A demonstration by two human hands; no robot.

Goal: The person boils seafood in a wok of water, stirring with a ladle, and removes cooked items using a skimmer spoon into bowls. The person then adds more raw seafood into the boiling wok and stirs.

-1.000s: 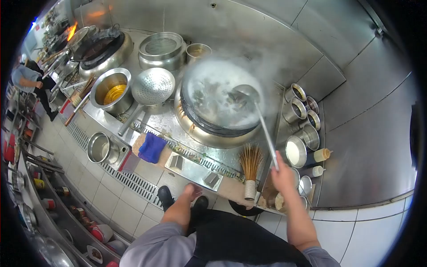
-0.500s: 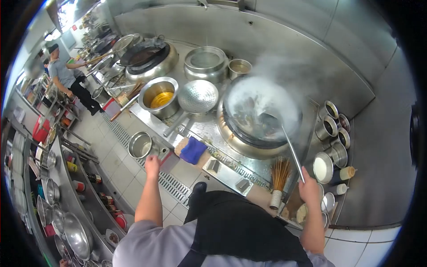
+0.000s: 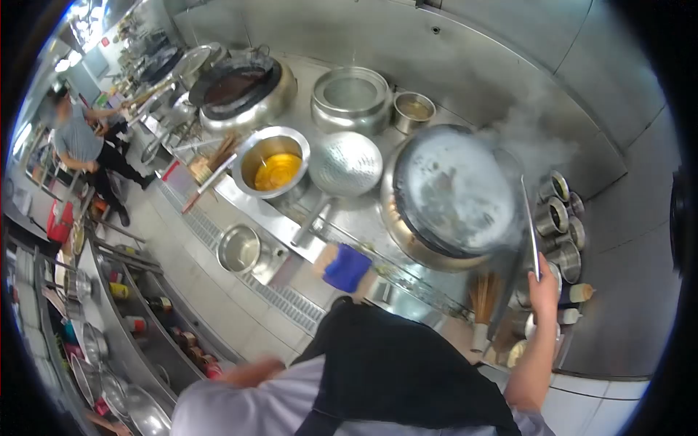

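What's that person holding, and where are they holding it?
The right hand holds a long-handled ladle near the end of its handle. The left hand is too blurred to tell.

On my feed, a bamboo brush (image 3: 483, 298) lies left of the right fingers (image 3: 541, 282); farther left I see a blue cloth (image 3: 347, 268), a perforated strainer (image 3: 345, 164) beside a metal pot (image 3: 251, 161), and a co-worker (image 3: 78, 136).

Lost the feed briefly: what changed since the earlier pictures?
The ladle moved from inside the wok to its right edge, still in the right hand. The left hand, outstretched a moment ago, drew back toward the body. The strainer and blue cloth stayed put.
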